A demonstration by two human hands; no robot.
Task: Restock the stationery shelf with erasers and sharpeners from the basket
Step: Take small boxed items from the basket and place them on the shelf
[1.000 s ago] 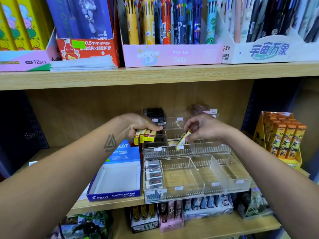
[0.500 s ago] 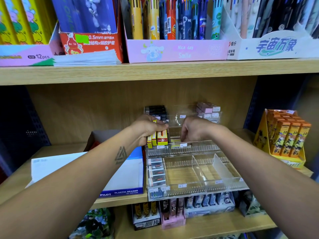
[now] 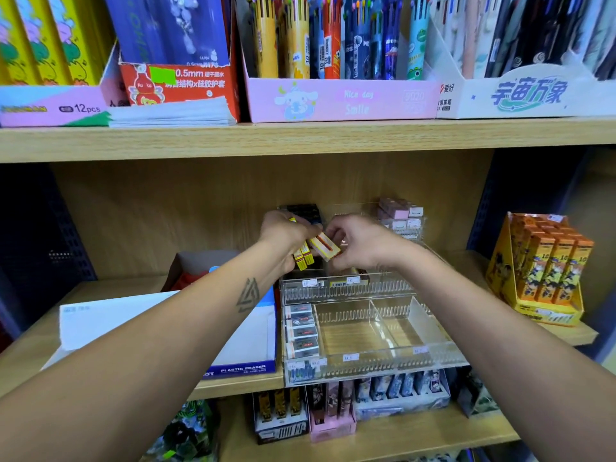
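- The left hand (image 3: 286,233) grips a small stack of yellow erasers (image 3: 302,258); its fingers are curled round them, seemingly as a supply held close to the work.
- The right hand (image 3: 358,243) pinches a single eraser (image 3: 325,246) at the stack's edge, tilted, with finger and thumb narrow on its ends. I judge it is being drawn off one at a time for placing.
- Both hands hover just above the upper tier (image 3: 343,288) of the clear acrylic organizer (image 3: 383,358), so the drop into a compartment would be short.
- Below the fingers, the lower tier's left compartment carries a row of sleeved erasers (image 3: 301,330); the compartments beside it look bare.
- Beyond the right fingers, pink erasers (image 3: 398,208) sit in the rear tier.
- Under the left forearm lies an open blue eraser box (image 3: 240,370) on the shelf (image 3: 233,388).
- No basket is in view.
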